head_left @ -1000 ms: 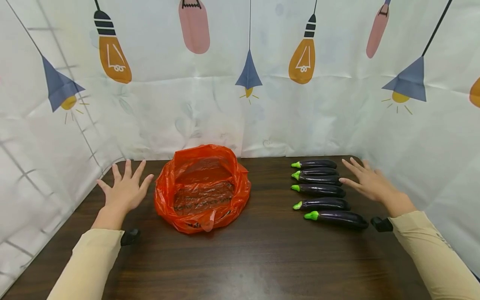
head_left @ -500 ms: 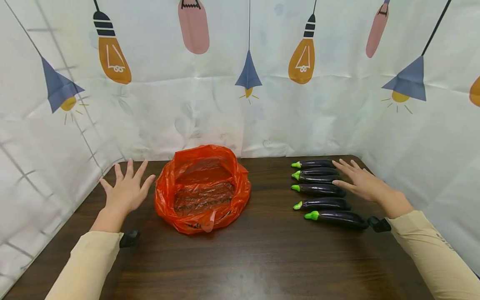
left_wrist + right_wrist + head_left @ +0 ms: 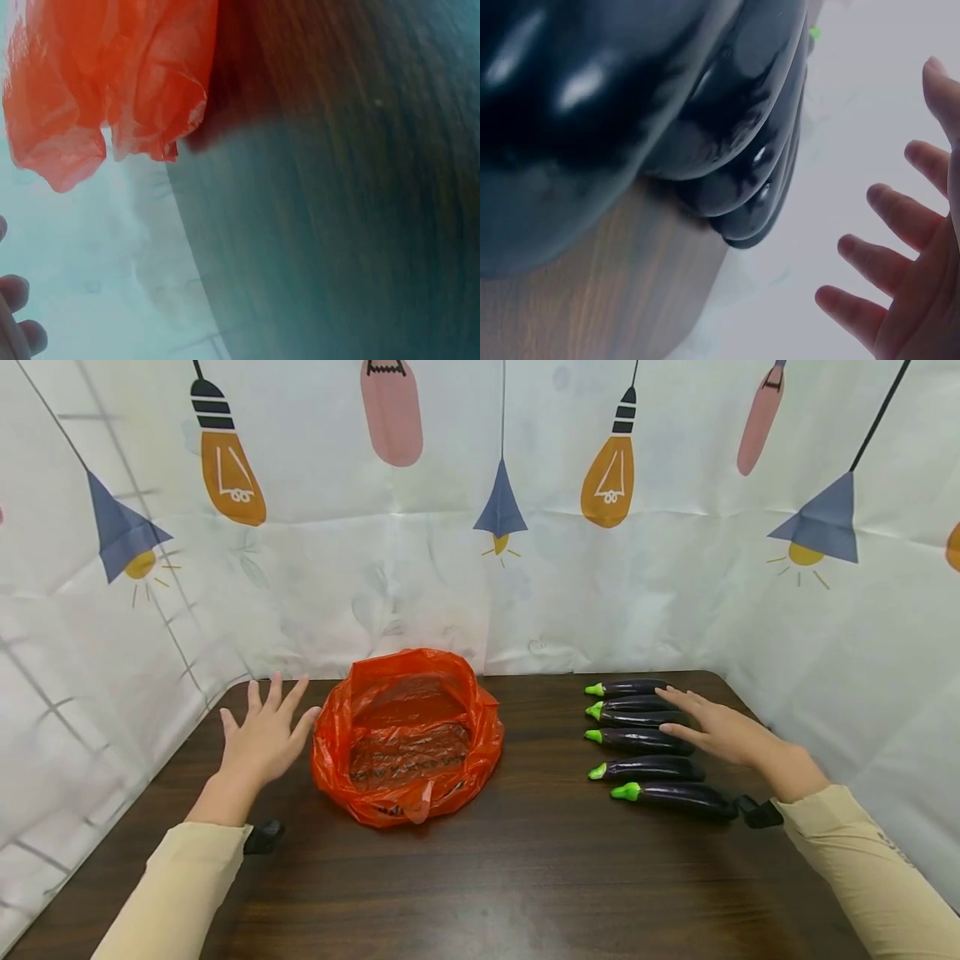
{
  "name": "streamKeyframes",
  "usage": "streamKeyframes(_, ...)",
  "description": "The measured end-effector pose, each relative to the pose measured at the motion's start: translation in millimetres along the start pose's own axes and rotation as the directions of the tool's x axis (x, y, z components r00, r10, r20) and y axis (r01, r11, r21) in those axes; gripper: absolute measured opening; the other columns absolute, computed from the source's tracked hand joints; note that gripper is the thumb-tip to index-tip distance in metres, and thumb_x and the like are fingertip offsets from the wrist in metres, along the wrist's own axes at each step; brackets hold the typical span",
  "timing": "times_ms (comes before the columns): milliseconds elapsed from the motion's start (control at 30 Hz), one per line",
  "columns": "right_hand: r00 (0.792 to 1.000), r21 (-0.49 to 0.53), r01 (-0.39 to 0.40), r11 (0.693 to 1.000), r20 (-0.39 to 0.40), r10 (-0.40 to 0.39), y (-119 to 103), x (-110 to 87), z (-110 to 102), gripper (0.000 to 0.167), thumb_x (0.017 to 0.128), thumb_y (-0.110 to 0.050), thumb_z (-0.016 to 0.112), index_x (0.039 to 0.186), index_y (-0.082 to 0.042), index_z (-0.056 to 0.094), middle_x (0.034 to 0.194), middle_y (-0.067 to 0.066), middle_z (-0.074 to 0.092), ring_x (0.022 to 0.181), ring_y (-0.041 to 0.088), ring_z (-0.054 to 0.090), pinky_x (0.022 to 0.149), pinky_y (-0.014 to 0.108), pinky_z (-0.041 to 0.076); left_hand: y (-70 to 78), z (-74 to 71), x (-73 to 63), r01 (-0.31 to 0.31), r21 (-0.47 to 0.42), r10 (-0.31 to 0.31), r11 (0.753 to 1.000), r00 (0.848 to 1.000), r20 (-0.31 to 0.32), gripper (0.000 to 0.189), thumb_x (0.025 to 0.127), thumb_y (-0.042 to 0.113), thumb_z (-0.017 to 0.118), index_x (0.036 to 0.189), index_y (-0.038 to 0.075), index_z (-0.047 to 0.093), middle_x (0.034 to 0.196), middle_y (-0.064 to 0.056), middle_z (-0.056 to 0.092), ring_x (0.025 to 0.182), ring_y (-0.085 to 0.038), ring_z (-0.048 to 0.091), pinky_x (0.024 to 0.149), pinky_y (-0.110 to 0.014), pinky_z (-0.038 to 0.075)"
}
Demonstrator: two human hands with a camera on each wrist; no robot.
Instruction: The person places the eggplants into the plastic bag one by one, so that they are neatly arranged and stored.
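A red plastic bag stands with its mouth wide on the dark wooden table, left of the middle. My left hand is just left of the bag, fingers spread, thumb tip right at its side in the head view; it holds nothing. Several dark purple eggplants with green stem ends lie in a row on the right, stems pointing left. Over their right ends is my right hand, fingers extended and holding nothing. In the right wrist view its fingers are apart from the glossy eggplants.
A white curtain printed with lamps and bulbs closes off the back and both sides. The wooden table reaches from it toward me. A black wrist strap piece sits close to the nearest eggplant's right end.
My right hand has moved left, from beside the eggplants to over their right ends. My left hand has shifted slightly right, toward the bag. Bag and eggplants stay put.
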State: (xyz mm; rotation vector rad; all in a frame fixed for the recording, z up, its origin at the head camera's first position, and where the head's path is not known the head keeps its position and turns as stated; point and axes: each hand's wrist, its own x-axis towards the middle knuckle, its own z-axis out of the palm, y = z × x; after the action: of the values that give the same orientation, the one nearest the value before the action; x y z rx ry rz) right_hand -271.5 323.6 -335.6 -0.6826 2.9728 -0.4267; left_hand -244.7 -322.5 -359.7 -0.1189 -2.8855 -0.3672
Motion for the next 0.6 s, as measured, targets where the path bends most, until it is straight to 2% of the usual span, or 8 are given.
streamKeyframes(267,0.998,-0.021,0.054,0.998,-0.013,-0.055,-7,2.6,-1,0.068,0.105,-0.032,0.062,0.160,-0.004,0.033,0.157,0.033,0.035,0.131,0.053,0.049,0.100,0.067,0.043,13.2,-2.9,1.4,-0.047,-0.013,0.047,0.999,0.999,-0.006,0.071,0.109,0.055,0.031,0.167,0.018,0.012,0.167,-0.029,0.007,0.150,-0.055,-0.006,0.105,-0.084,-0.007)
streamKeyframes(533,0.995,-0.009,0.099,0.995,-0.006,-0.099,-10,3.8,1,0.057,0.104,-0.028,0.063,0.151,0.001,0.049,0.149,0.031,0.047,0.124,0.050,0.057,0.095,0.062,0.049,22.3,-2.9,4.2,-0.072,-0.005,0.072,0.997,0.996,0.049,0.073,0.108,0.056,0.034,0.167,0.019,0.011,0.168,-0.025,0.004,0.151,-0.052,-0.007,0.105,-0.083,-0.008)
streamKeyframes(600,0.994,-0.003,0.108,0.994,-0.004,-0.108,-10,3.9,0,0.054,0.103,-0.028,0.064,0.148,0.001,0.053,0.139,0.029,0.058,0.109,0.044,0.066,0.089,0.057,0.053,23.9,-3.8,4.9,-0.081,-0.004,0.082,0.997,0.994,0.068,0.073,0.108,0.056,0.036,0.167,0.019,0.011,0.169,-0.024,0.005,0.151,-0.052,-0.006,0.105,-0.083,-0.007)
